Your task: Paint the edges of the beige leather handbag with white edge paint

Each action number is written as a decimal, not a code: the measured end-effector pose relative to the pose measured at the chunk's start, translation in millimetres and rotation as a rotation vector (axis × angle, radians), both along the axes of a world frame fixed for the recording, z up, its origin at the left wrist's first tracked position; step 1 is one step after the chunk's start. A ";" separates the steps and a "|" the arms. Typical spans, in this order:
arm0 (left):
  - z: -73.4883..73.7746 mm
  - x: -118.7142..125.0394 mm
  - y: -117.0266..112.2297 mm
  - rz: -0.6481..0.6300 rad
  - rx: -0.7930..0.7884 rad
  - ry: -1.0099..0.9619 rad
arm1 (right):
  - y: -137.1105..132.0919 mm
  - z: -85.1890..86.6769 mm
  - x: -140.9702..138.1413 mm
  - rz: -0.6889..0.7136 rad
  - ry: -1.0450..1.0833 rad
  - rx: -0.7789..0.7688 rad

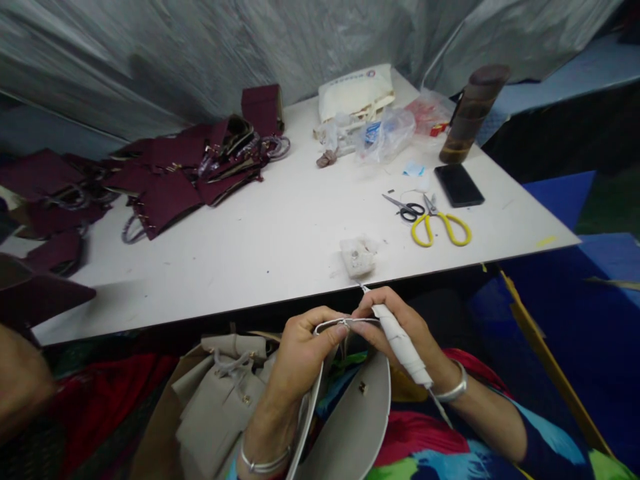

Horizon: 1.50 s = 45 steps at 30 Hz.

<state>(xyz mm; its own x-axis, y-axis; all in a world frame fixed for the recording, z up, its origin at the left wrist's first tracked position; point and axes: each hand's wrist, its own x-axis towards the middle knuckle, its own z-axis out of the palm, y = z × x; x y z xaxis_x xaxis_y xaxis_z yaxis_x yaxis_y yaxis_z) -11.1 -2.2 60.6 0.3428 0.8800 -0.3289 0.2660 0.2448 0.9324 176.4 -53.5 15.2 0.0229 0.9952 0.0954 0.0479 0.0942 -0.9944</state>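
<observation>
Over my lap, my left hand (pixel 306 353) pinches the pale rim of a light grey handbag piece (pixel 357 417), whose hanging panel bears a small metal fitting. Close beside it, my right hand (pixel 395 327) has its fingertips on the same rim. That hand also grips a slim tool wrapped in white (pixel 405 350); a thin tip shows at its upper end and a thin cord or rod at its lower end. Its exact kind is not clear. Just beyond, on the table edge, lies a whitish block (pixel 358 257) with a dark spot.
More grey bags (pixel 220 400) sit at my left. Maroon bags (pixel 170 197) pile up on the white table (pixel 280 233). Yellow-handled scissors (pixel 440 227), small black scissors (pixel 410 211), a phone (pixel 459 185) and a bottle (pixel 473 117) lie or stand right. Another person's arm (pixel 23 383) is far left.
</observation>
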 end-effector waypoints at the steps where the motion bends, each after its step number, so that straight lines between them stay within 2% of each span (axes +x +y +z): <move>1: -0.9 1.5 0.7 0.009 0.000 0.010 | 0.6 -3.2 2.6 0.003 0.016 -0.015; 3: -2.4 5.1 2.4 0.015 0.014 0.035 | 2.6 -9.4 10.1 -0.021 0.044 -0.043; 6: -6.0 11.8 6.1 -0.009 0.028 0.047 | 8.4 -18.7 26.0 -0.134 0.053 -0.055; 11: -15.8 24.3 13.5 -0.053 -0.026 0.026 | 26.3 -28.5 49.6 -0.338 -0.123 -0.041; 15: -24.1 34.4 16.3 -0.036 0.027 0.090 | 42.5 -28.5 55.5 -0.365 -0.147 -0.045; 19: -31.5 42.6 18.5 -0.005 0.099 0.158 | 56.9 -27.5 55.6 -0.408 -0.224 0.028; 26: -39.8 43.4 37.3 0.064 0.002 0.178 | 70.5 -32.2 54.9 -0.357 -0.279 0.128; 35: -45.2 43.4 45.4 0.017 -0.031 0.203 | 73.1 -39.4 55.1 -0.321 -0.329 0.149; 41: -44.2 42.6 47.9 0.005 -0.037 0.223 | 76.7 -42.4 53.9 -0.249 -0.549 0.356; 45: -45.7 40.0 49.4 -0.007 -0.040 0.231 | 77.9 -42.8 51.9 -0.244 -0.681 0.373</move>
